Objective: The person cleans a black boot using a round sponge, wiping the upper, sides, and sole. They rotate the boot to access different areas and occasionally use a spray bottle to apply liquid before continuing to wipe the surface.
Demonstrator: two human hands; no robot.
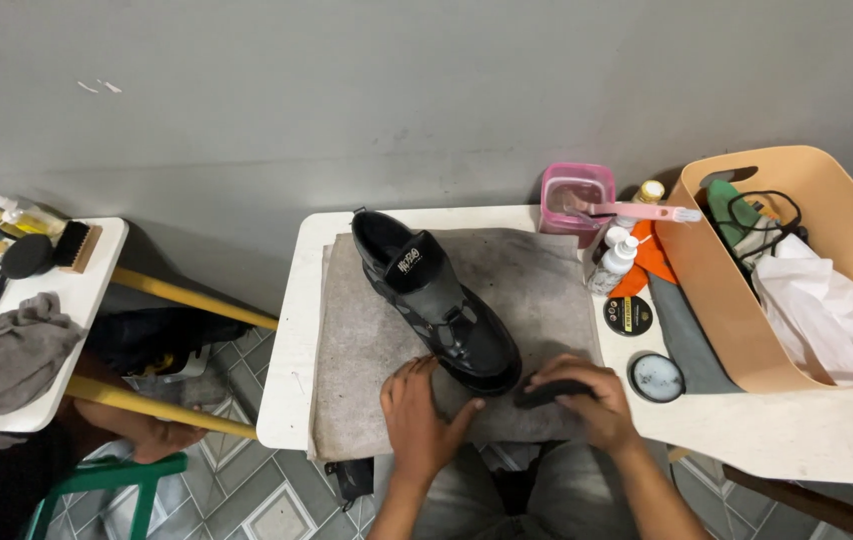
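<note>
A black high-top shoe lies on a grey cloth mat spread over a small white table, its toe pointing toward me. My left hand rests flat on the mat just in front of the toe, thumb touching the sole. My right hand is closed over a small black applicator brush beside the toe on the right. An open polish tin and its black lid sit right of my right hand.
A pink cup with a pink brush across it and small bottles stand at the back. A tan bin holds white paper and cables. Left, another white table carries a grey rag, brushes and bottles.
</note>
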